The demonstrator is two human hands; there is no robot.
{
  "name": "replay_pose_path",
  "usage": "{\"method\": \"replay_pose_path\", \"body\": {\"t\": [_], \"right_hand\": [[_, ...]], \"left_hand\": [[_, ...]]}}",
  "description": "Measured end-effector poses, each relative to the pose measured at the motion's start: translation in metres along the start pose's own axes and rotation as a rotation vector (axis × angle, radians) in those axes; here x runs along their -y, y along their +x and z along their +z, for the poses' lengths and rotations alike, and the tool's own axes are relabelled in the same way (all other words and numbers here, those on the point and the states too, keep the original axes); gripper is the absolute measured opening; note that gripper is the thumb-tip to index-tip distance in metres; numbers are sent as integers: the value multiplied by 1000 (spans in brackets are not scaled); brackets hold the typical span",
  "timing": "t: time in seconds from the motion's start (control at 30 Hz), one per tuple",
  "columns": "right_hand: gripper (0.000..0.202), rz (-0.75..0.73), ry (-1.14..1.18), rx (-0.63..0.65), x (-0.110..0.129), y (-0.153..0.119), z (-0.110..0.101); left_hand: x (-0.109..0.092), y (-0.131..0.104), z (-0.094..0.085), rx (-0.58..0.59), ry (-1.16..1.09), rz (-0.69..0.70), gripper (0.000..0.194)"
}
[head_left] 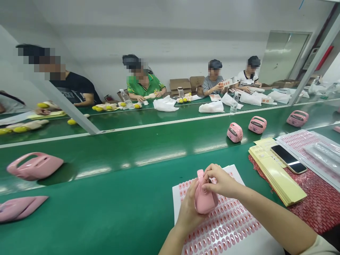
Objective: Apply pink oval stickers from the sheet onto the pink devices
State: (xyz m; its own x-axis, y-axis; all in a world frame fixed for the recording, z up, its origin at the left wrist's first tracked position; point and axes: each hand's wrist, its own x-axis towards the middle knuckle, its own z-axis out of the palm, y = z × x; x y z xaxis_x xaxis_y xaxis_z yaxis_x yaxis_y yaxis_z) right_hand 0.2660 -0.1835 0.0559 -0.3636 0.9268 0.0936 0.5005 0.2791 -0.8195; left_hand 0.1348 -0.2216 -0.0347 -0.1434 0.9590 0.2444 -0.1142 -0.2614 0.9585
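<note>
A pink plastic case with a loop handle (pixel 205 202) is held upright above a sheet of oval pink stickers (pixel 223 230). My left hand (pixel 189 207) wraps around its left side and bottom. At its upper right side, my right hand (pixel 219 179) presses with thumb and fingers pinched together near the handle. Whether a sticker sits between those fingertips is too small to tell. The sticker sheet lies on the green table (pixel 127 212), partly covered by my hands and forearms.
Pink cases (pixel 37 166) stand along the green belt (pixel 148 141). To the right are yellow sheets (pixel 278 177), a phone (pixel 289 159) and red bubble wrap (pixel 316 198). Across the belt, several people work among white bags (pixel 166 103), bottles (pixel 234 103) and yellow-ended items (pixel 105 107).
</note>
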Motion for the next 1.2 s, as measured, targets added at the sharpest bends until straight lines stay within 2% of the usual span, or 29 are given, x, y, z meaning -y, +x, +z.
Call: {"method": "replay_pose_path", "body": {"t": [0.07,0.2,0.4,0.53,0.77,0.9,0.97,1.03,1.13,1.2], "right_hand": [[13,2,-12,0,-2,-1,1],[15,-17,-7,-7,-5,-3,3],[16,-7,-22,42,0,-4,0],[19,-13,-72,70,7,-3,-2],[16,-80,-94,137,5,-10,-3],[33,-105,-74,96,-2,-15,2],[45,-100,-25,64,-6,-14,4],[51,-84,37,85,-9,-11,5],[48,-26,99,136,-14,-2,2],[43,16,123,139,-22,6,0]], "left_hand": [[0,2,-4,25,44,4,67],[5,8,-16,177,200,38,68],[18,11,-25,373,588,398,81],[18,10,-25,378,694,444,87],[14,11,-23,386,703,467,86],[14,11,-21,361,701,488,83],[14,11,-20,372,698,526,83],[15,12,-21,387,693,562,83],[16,13,-22,403,664,587,82],[16,11,-22,426,618,555,84]]}}
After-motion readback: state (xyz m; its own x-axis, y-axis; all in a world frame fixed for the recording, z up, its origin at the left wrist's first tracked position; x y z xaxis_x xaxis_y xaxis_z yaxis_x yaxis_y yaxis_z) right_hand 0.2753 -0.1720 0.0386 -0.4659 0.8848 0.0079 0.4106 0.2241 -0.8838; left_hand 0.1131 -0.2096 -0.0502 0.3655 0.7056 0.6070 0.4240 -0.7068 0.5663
